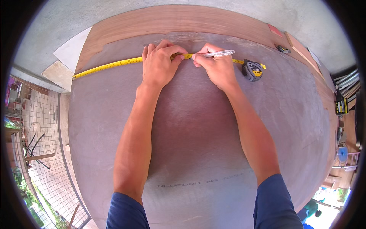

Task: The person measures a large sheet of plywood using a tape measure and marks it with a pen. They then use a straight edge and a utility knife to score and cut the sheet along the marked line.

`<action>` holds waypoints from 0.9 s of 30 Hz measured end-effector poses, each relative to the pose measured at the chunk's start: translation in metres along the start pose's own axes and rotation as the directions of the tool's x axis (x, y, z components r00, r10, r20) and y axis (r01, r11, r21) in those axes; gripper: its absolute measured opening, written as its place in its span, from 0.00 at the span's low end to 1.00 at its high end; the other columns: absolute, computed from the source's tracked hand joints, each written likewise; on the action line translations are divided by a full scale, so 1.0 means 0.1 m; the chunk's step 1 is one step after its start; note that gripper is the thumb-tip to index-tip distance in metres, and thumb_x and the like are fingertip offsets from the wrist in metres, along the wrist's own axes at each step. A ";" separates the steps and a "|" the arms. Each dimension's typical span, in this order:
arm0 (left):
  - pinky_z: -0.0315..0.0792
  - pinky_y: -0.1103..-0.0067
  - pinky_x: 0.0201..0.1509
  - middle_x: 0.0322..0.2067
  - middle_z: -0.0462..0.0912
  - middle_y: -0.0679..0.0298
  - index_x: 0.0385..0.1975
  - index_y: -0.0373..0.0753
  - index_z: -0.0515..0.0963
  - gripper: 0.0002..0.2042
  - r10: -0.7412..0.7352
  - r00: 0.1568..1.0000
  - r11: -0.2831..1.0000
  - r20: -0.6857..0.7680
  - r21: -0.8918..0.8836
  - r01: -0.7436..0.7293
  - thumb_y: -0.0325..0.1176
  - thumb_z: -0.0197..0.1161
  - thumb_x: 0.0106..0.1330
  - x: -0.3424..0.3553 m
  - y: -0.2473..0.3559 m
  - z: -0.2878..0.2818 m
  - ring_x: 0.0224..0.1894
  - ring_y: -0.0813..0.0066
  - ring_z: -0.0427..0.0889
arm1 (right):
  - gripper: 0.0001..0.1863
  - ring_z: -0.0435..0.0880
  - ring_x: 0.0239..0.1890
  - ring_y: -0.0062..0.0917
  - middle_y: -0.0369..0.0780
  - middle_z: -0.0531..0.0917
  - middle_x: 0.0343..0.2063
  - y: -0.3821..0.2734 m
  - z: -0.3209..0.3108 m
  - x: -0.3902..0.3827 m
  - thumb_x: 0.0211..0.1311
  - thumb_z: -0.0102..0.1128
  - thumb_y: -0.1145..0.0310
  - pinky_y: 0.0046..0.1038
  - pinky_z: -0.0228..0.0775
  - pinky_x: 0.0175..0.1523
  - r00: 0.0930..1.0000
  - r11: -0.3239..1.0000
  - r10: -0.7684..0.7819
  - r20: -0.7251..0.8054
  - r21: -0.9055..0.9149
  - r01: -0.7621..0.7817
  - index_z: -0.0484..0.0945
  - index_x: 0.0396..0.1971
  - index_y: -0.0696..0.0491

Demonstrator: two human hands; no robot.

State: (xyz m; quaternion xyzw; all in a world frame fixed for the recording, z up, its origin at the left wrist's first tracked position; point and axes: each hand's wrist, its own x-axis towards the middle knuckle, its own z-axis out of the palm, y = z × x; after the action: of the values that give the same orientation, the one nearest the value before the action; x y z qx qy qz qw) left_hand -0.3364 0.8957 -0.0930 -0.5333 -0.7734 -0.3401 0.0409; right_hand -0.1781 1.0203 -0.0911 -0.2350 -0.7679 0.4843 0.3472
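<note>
Across the far part of the grey board (198, 126), the yellow tape (110, 66) runs from the left edge to its case (251, 72) on the right. The left hand (160, 65) lies over the tape, thumb and forefinger close together (whether they pinch it, I cannot tell). Just beside it, the right hand (218, 68) grips a clear pen (222, 54) pointing left along the tape.
</note>
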 end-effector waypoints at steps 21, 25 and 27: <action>0.65 0.64 0.70 0.48 0.87 0.74 0.43 0.56 0.93 0.06 0.002 1.000 1.000 -0.008 0.015 -0.002 0.37 0.72 0.70 0.00 -0.01 0.02 0.50 0.62 0.78 | 0.08 0.80 0.25 0.14 0.36 0.87 0.21 -0.04 -0.02 0.00 0.62 0.70 0.70 0.24 0.70 0.31 1.000 0.999 0.011 0.006 -0.044 -0.011 0.83 0.26 0.58; 0.66 0.63 0.70 0.47 0.87 0.74 0.43 0.57 0.93 0.07 0.009 1.000 1.000 -0.009 0.021 -0.009 0.37 0.72 0.70 0.00 -0.01 0.02 0.50 0.62 0.78 | 0.08 0.80 0.25 0.14 0.36 0.87 0.20 -0.03 -0.01 0.01 0.62 0.70 0.70 0.25 0.70 0.31 1.000 0.999 0.014 0.008 -0.033 -0.014 0.83 0.26 0.59; 0.66 0.63 0.70 0.47 0.87 0.74 0.44 0.57 0.93 0.07 0.009 1.000 1.000 -0.010 0.019 -0.008 0.37 0.72 0.70 -0.01 -0.01 0.02 0.50 0.62 0.78 | 0.09 0.80 0.25 0.14 0.36 0.87 0.20 -0.02 -0.01 0.01 0.62 0.70 0.70 0.24 0.70 0.31 1.000 1.000 0.012 0.009 -0.024 -0.012 0.83 0.26 0.58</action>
State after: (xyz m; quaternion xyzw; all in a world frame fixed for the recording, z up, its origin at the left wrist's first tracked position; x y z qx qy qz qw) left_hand -0.3364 0.8961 -0.0952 -0.5344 -0.7742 -0.3353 0.0514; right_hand -0.1779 1.0205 -0.0886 -0.2416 -0.7738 0.4781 0.3380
